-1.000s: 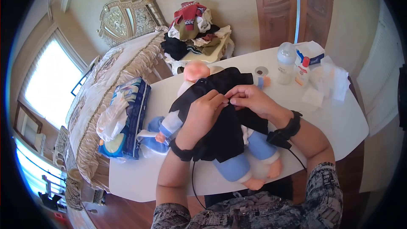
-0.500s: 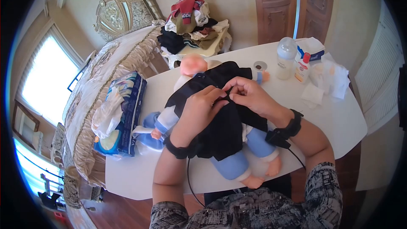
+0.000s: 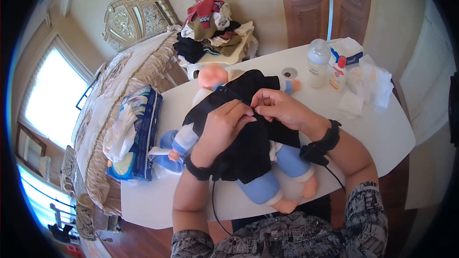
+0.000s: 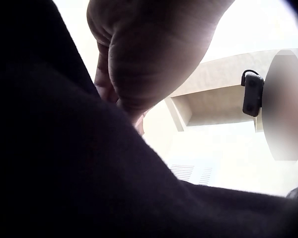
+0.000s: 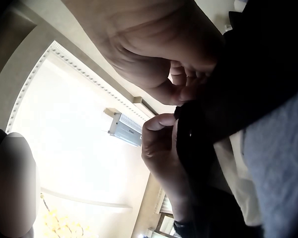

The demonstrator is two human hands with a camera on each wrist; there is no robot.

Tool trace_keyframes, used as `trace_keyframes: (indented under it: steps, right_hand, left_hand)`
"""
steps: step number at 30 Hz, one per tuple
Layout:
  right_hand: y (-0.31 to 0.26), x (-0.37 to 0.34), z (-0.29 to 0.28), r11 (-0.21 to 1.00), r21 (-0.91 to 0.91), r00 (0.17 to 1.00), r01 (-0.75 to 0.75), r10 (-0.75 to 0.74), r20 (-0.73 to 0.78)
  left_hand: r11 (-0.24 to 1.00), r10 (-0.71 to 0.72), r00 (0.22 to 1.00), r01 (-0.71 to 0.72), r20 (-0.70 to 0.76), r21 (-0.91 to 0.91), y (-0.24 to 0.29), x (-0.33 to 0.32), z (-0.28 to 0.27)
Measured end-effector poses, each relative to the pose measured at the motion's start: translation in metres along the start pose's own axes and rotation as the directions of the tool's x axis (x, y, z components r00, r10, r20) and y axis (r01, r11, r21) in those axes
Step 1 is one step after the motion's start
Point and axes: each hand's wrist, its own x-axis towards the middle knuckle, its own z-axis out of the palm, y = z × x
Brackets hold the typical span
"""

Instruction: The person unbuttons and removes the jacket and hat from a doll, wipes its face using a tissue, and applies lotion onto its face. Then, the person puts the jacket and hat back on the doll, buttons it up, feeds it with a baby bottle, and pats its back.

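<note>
A doll [image 3: 260, 188] in a blue and white outfit lies on its back on the white table [image 3: 377, 143]. Over its body is a black top [image 3: 251, 150], its lower edge reaching the doll's thighs. My left hand [image 3: 225, 125] and right hand [image 3: 283, 110] meet at the middle of the top's front. Fingertips of both pinch its edge there, almost touching. From the right wrist, the thumb and finger of the left hand [image 5: 161, 148] grip the dark edge, right below the fingertips of the right hand [image 5: 154, 49]. What lies between the fingertips is hidden.
At the table's left is a blue diaper pack [image 3: 148, 134] with a white plastic bag [image 3: 119, 136] on it. A baby bottle [image 3: 317, 64], a red-capped bottle [image 3: 338, 72], a tape roll [image 3: 289, 73] and white wipes [image 3: 370, 83] stand or lie back right. Clothes [image 3: 210, 33] pile on a stool behind.
Both hands stay at the front of the black top, with small shifts of the fingers. The left hand's thumb and fingertips have come closer to the right hand's. The head view has shifted slightly.
</note>
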Motion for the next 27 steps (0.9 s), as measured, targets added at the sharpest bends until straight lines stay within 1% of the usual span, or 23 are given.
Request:
trace_keyframes:
  steps: [1,3,4,6,9,12,15,16,18,19,21,24,27]
  right_hand:
    - [0.0,0.0,0.0,1.0,-0.015,1.0,0.004,-0.004,-0.005]
    - [0.0,0.0,0.001,0.999,-0.046,1.0,0.01,-0.011,-0.009]
    - [-0.001,-0.001,0.003,0.998,-0.065,0.999,0.015,-0.017,-0.036]
    - [-0.004,-0.004,0.009,0.994,-0.105,0.996,0.023,-0.032,-0.087]
    - [-0.004,-0.003,0.009,0.997,-0.072,0.995,0.034,-0.04,-0.087]
    - [-0.003,-0.002,0.004,0.999,-0.031,1.0,0.018,-0.019,-0.018]
    - [-0.001,-0.001,-0.003,0.981,0.165,0.993,-0.1,0.089,0.075]
    - [0.0,-0.002,-0.002,0.979,0.178,0.993,-0.102,0.091,0.068]
    - [0.0,-0.002,-0.001,0.973,0.203,0.994,-0.107,0.097,0.059]
    - [-0.001,-0.003,0.0,0.985,0.15,0.996,-0.09,0.087,0.031]
    - [-0.002,-0.004,0.002,0.997,0.042,0.998,-0.063,0.064,-0.021]
    - [-0.005,-0.004,0.002,0.998,-0.013,0.998,-0.055,0.055,-0.009]
    - [-0.009,-0.007,0.007,0.998,0.019,0.997,-0.066,0.067,-0.044]
  left_hand:
    - [0.999,-0.019,1.0,0.019,-0.017,-0.038,0.0,0.0,0.001]
    - [1.0,-0.028,1.0,0.028,0.01,-0.004,0.001,0.001,-0.002]
    - [0.999,-0.036,0.999,0.036,0.022,0.014,0.002,0.001,-0.003]
    - [0.997,-0.01,1.0,0.008,0.017,0.077,-0.001,0.001,-0.005]
    - [0.991,0.038,0.999,-0.04,0.017,0.127,-0.002,0.001,-0.008]
    - [0.986,0.085,0.996,-0.088,0.033,0.143,0.0,0.002,-0.007]
    - [0.984,0.112,0.993,-0.117,0.037,0.135,0.0,0.002,-0.004]
    - [0.984,0.118,0.992,-0.122,0.037,0.131,0.0,0.001,-0.004]
    - [0.996,0.068,0.998,-0.068,0.005,0.059,0.001,0.003,-0.002]
    - [0.999,0.04,0.999,-0.04,-0.01,0.023,0.001,0.003,-0.002]
    - [0.996,0.066,0.998,-0.066,0.01,0.066,0.0,0.002,-0.002]
    - [0.988,0.082,0.997,-0.082,0.006,0.128,-0.001,0.002,-0.005]
    - [0.979,0.1,0.995,-0.096,-0.014,0.182,-0.002,0.002,-0.006]
